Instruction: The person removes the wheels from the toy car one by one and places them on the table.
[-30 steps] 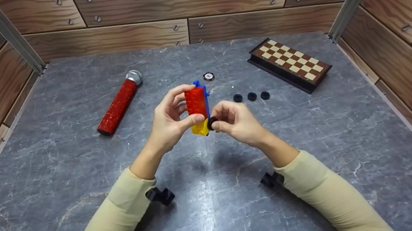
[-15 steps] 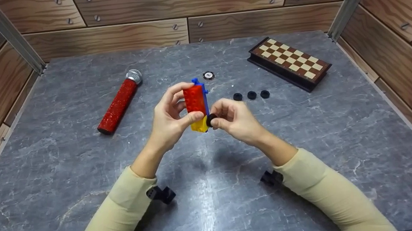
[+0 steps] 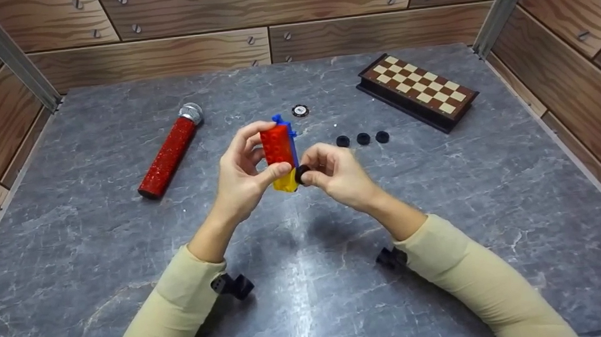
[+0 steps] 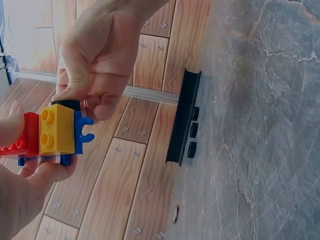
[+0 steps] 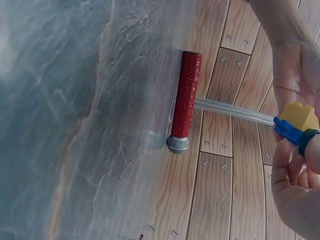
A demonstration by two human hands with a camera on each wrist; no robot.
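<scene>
My left hand grips a toy vehicle built of a blue base with red bricks and a yellow brick on it. The toy is held upright on end above the table, yellow end down. Between the thumb and fingers of my right hand is a small black wheel, pressed against the blue base beside the yellow brick. The left wrist view shows a blue hook at the toy's end. Whether the wheel sits fully on its axle cannot be seen, since fingers cover it.
Three black wheels lie in a row to the right of the hands. Behind them is a folded chessboard. A poker chip lies beyond the toy. At left rests a red glittery microphone. Wood-patterned walls border the grey table.
Both hands, the toy and the wheel appear shifted slightly left, along with the whole view. The grip of each hand stays the same, and the wheel remains against the base.
</scene>
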